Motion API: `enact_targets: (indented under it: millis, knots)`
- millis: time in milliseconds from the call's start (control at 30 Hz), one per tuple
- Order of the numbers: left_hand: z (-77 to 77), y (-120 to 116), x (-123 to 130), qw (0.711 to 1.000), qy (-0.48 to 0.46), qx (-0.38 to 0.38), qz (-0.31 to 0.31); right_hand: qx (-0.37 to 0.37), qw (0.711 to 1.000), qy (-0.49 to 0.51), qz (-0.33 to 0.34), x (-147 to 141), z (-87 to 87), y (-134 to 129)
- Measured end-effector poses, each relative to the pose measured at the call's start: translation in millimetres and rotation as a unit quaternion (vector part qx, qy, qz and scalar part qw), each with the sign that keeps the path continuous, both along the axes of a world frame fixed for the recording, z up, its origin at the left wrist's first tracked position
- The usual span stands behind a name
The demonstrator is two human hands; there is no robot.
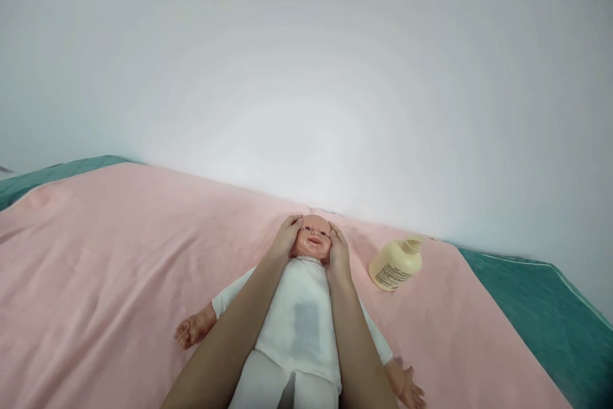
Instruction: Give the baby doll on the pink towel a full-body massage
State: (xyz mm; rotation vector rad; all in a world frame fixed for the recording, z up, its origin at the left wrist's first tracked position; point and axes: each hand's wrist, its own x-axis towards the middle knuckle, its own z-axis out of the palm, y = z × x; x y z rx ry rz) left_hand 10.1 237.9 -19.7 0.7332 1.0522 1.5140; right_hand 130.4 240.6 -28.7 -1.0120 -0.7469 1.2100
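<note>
A baby doll (299, 326) with a white cloth body lies on its back, its face turned up and its arms spread to both sides. My left hand (288, 237) cups the left side of the doll's head, the fingers curved along it. On the opposite side, my right hand (339, 251) presses against the head in the same way. Both my forearms reach over the doll's arms, partly hiding them. A greyish rectangular patch marks the middle of its torso. To the right of my right hand stands a pale yellow pump bottle (396, 265) with a printed label.
A wrinkled pink blanket (119, 268) lies beneath the doll and the bottle. Green cloth (541, 307) shows past its edges at left and right. A plain white wall (306, 77) rises directly behind the far edge.
</note>
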Motion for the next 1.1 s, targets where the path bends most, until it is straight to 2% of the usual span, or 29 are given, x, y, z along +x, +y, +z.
enact_targets:
  millis: [200,467,667,900,1100]
  knots:
    - [4.9,-10.9,2.5,1.0,0.001,0.006,-0.021,0.01,1.0,0.001,0.01,-4.6,3.9,-5.6]
    - [4.6,-10.2,-0.9,0.999,0.032,-0.022,-0.015,-0.01,1.0,-0.011,0.003,-3.9,5.0,-5.0]
    - [9.2,-12.7,1.6,1.0,-0.001,-0.006,-0.016,-0.023,1.0,-0.001,0.003,-2.5,3.7,-3.5]
    - [1.4,-1.8,0.4,0.999,-0.045,0.012,-0.004,-0.007,1.0,0.029,-0.003,1.0,-0.9,1.1]
    - [3.6,-8.1,3.1,0.998,-0.049,0.025,-0.01,0.004,0.999,0.054,0.008,-3.8,8.5,-8.3]
